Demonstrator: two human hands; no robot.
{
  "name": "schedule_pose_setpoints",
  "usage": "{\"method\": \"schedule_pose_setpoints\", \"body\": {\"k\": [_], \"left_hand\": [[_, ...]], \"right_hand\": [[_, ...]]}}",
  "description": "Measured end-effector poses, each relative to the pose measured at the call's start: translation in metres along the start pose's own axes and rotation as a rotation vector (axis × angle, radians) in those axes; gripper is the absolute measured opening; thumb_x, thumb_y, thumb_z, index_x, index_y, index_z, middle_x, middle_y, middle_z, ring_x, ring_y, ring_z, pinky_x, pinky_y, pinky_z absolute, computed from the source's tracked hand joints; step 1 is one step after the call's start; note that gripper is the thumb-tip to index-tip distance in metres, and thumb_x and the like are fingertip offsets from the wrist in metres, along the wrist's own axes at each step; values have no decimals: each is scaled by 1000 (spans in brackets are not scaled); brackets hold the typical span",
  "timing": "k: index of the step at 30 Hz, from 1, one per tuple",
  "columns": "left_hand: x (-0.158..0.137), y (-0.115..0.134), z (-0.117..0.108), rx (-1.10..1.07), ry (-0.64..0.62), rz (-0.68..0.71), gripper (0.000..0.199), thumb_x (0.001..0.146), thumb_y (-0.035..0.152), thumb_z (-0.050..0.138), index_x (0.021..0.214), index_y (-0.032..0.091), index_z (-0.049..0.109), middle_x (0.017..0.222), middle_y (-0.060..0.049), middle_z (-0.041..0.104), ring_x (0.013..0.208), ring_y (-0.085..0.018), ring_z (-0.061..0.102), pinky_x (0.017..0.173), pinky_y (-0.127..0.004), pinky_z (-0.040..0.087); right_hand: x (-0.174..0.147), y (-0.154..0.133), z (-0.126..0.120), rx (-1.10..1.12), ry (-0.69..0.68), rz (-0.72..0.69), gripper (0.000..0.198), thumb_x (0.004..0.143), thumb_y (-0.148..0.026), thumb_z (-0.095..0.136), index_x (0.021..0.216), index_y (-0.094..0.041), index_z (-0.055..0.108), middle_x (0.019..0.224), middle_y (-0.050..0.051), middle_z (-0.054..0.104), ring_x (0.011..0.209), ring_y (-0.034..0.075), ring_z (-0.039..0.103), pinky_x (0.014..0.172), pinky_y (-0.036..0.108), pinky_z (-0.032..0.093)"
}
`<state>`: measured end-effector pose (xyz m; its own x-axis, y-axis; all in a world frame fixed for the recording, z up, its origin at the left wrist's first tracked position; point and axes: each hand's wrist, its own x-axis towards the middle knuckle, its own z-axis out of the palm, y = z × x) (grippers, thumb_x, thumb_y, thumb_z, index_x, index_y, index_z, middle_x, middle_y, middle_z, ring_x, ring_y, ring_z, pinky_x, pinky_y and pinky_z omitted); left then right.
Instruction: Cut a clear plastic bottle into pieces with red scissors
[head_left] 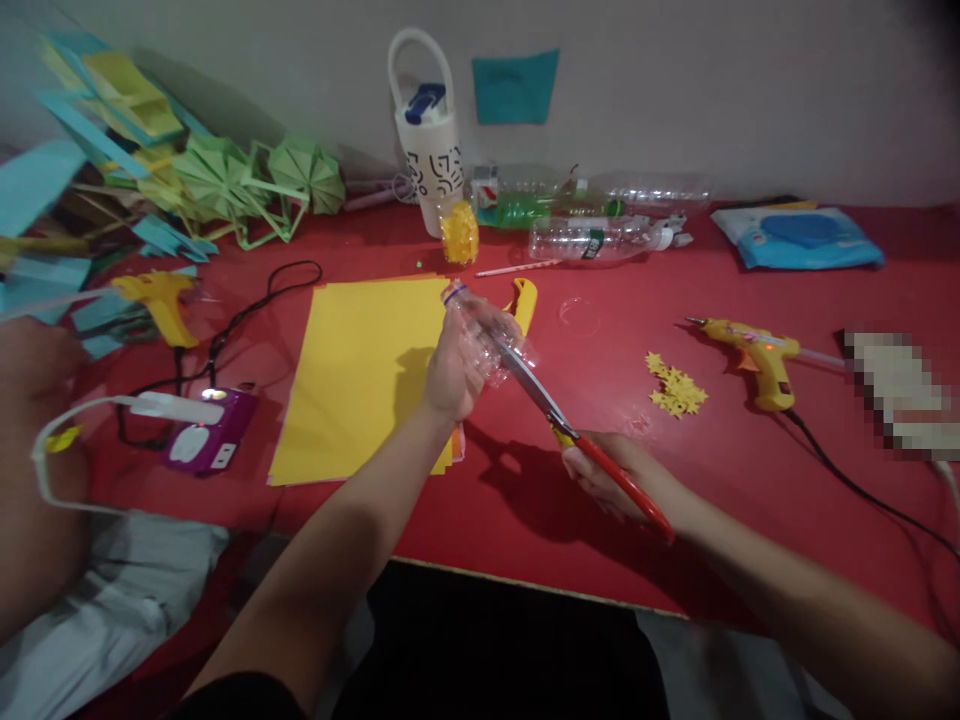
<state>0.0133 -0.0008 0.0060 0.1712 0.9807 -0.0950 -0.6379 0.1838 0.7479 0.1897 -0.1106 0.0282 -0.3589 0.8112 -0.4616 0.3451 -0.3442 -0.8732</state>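
My left hand [456,365] is closed around a clear plastic bottle piece [491,362], with a purple ring at its neck. Red-handled scissors [624,486] are gripped in my right hand [643,466]. Their metal blades reach up and left to the cut side of the plastic; whether they are biting into it I cannot tell. Under my left hand lies a stack of yellow paper [360,370]. Just behind the plastic is a yellow cutter-like handle [526,305], partly hidden. Small yellow paper stars [679,388] lie in a pile to the right.
Glue guns rest at the right [765,358] and left [161,300], with trailing cords. A purple power adapter [206,440] sits left. Along the wall stand a white tumbler [431,150], plastic bottles [577,238], a blue wipes pack [799,238] and folded-paper shapes [225,180]. Another person's arm [37,420] is at far left.
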Motion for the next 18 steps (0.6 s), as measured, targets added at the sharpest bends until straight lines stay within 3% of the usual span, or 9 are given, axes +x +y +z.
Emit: {"method": "schedule_pose_setpoints", "body": {"k": [18], "left_hand": [[-1,-3,-2,59,-52,28,36,84,61,61,94,26,58,83,-1,67,76,-17,66,81,-38,52]], "right_hand": [[1,1,-2,56,-10,85,52,79,-71,57,66,-24,39,49,-9,36,38,6,35,36,21,29]]}}
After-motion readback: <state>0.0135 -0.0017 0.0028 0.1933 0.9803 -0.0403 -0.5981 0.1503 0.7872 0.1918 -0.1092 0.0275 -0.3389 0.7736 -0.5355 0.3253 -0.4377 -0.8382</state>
